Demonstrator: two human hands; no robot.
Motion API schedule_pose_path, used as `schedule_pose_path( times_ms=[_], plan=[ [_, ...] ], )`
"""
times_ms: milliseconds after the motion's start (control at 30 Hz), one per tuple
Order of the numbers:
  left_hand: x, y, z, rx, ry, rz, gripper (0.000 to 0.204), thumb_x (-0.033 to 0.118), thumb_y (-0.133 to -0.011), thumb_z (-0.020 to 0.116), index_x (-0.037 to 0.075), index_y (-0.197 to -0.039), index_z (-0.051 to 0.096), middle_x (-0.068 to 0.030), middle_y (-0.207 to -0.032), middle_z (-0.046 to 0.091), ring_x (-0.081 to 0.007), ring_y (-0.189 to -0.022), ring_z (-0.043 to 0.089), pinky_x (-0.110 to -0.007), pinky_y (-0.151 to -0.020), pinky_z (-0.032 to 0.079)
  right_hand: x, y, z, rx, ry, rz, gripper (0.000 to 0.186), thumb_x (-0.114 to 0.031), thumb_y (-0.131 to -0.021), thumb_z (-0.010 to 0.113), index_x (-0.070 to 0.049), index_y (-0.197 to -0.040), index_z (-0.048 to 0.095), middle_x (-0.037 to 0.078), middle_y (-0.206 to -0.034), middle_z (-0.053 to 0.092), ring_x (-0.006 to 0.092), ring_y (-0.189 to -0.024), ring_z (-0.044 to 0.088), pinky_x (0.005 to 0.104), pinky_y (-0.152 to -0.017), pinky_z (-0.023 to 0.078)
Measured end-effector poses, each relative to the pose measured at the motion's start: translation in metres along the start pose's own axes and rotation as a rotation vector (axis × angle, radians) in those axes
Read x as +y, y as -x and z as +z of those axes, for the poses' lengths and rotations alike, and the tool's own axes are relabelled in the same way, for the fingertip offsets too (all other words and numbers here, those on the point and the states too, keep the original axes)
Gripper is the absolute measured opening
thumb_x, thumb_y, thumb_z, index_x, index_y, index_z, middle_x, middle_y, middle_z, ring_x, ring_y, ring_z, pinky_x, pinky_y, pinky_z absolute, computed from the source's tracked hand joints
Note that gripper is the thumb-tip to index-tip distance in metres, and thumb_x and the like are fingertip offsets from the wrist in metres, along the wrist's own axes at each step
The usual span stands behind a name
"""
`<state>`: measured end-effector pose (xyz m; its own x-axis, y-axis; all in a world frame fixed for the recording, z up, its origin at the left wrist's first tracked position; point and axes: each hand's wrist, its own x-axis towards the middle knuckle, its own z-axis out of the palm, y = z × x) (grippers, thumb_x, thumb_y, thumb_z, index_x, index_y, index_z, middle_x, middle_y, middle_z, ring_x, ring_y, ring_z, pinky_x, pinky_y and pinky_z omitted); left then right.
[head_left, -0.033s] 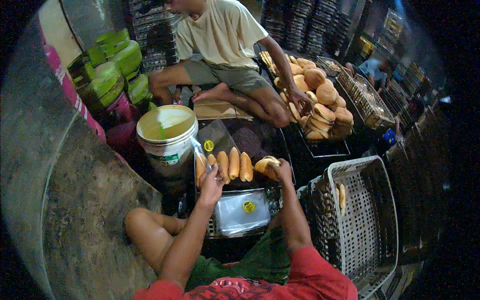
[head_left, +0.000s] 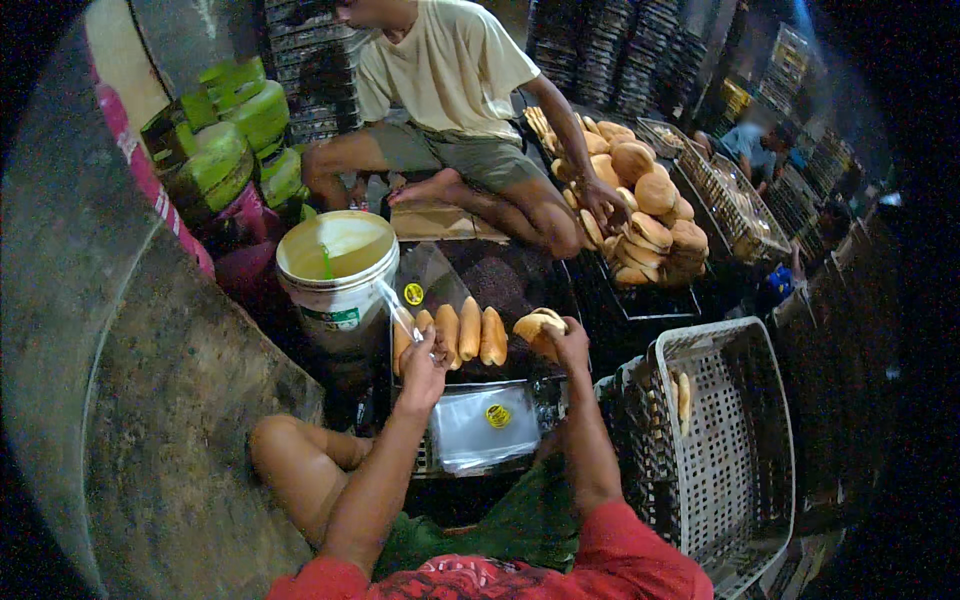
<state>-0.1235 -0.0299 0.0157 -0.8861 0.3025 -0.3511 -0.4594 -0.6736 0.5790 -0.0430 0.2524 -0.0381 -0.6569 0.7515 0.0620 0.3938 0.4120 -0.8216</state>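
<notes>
My left hand [head_left: 425, 365] grips the near edge of a clear plastic bag [head_left: 440, 280] with a yellow sticker, holding it open. Several long bread rolls [head_left: 468, 332] lie side by side inside it. My right hand [head_left: 572, 345] holds another long roll [head_left: 533, 327] just right of the bag's mouth. Below both hands lies a flat stack of empty clear bags [head_left: 480, 425] with a yellow sticker.
A white bucket [head_left: 335, 270] stands left of the bag. Across from me a person in a beige shirt [head_left: 450, 70] sits with a hand on a pile of buns [head_left: 645, 215]. A grey plastic crate [head_left: 730, 440] holding a roll stands at my right. Green packs [head_left: 225, 150] are stacked far left.
</notes>
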Motion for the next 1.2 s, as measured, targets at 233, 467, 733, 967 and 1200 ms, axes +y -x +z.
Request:
schedule_pose_path(
  times_ms=[233,467,733,967,1200],
  plan=[
    [-0.059,-0.026,-0.001,0.009,0.056,-0.241,0.023,0.036,-0.093,0.062,0.016,-0.086,0.052,0.0019,-0.065,0.046,-0.01,-0.053,0.047,-0.027,-0.047,0.04,-0.026,0.081,-0.034,-0.047,-0.457,-0.083,0.041,-0.021,-0.086,0.072,0.003,-0.118,0.061,0.01,-0.109,0.066,0.0165,-0.098,0.062,0.03,-0.088,0.049],
    [-0.1,-0.024,0.014,0.327,-0.043,0.053,0.021,0.028,-0.095,0.064,0.008,-0.096,0.058,-0.0045,-0.091,0.063,-0.0175,-0.081,0.064,-0.033,-0.068,0.054,-0.076,0.137,-0.006,0.012,-0.285,-0.346,0.051,-0.02,-0.082,0.076,0.0,-0.125,0.058,0.013,-0.119,0.064,0.0242,-0.11,0.061,0.0349,-0.097,0.047],
    [-0.081,0.01,0.02,0.118,-0.011,0.065,0.032,0.033,-0.1,0.052,0.003,-0.107,0.062,-0.0105,-0.106,0.065,-0.0245,-0.092,0.066,-0.034,-0.078,0.053,-0.101,0.151,0.003,0.179,-0.416,-0.15,0.04,-0.015,-0.083,0.074,0.003,-0.117,0.063,0.014,-0.111,0.068,0.0232,-0.1,0.064,0.0338,-0.091,0.049],
    [-0.05,0.049,0.029,-0.206,-0.343,0.145,0.037,0.034,-0.094,0.063,0.0,-0.108,0.068,-0.0098,-0.104,0.067,-0.0161,-0.093,0.064,-0.03,-0.081,0.051,-0.095,0.146,-0.009,-0.087,-0.777,0.062,0.037,-0.015,-0.087,0.072,0.005,-0.117,0.062,0.011,-0.107,0.067,0.0171,-0.092,0.064,0.0295,-0.083,0.052],
    [-0.041,0.056,0.008,-0.432,-0.429,-0.072,0.039,0.024,-0.089,0.069,0.0,-0.119,0.06,-0.0056,-0.11,0.065,-0.0157,-0.101,0.063,-0.032,-0.088,0.051,-0.103,0.153,-0.01,-0.313,-0.714,-0.001,0.047,-0.023,-0.087,0.073,0.004,-0.122,0.057,0.012,-0.107,0.066,0.0186,-0.091,0.064,0.0299,-0.084,0.051]
  ],
)
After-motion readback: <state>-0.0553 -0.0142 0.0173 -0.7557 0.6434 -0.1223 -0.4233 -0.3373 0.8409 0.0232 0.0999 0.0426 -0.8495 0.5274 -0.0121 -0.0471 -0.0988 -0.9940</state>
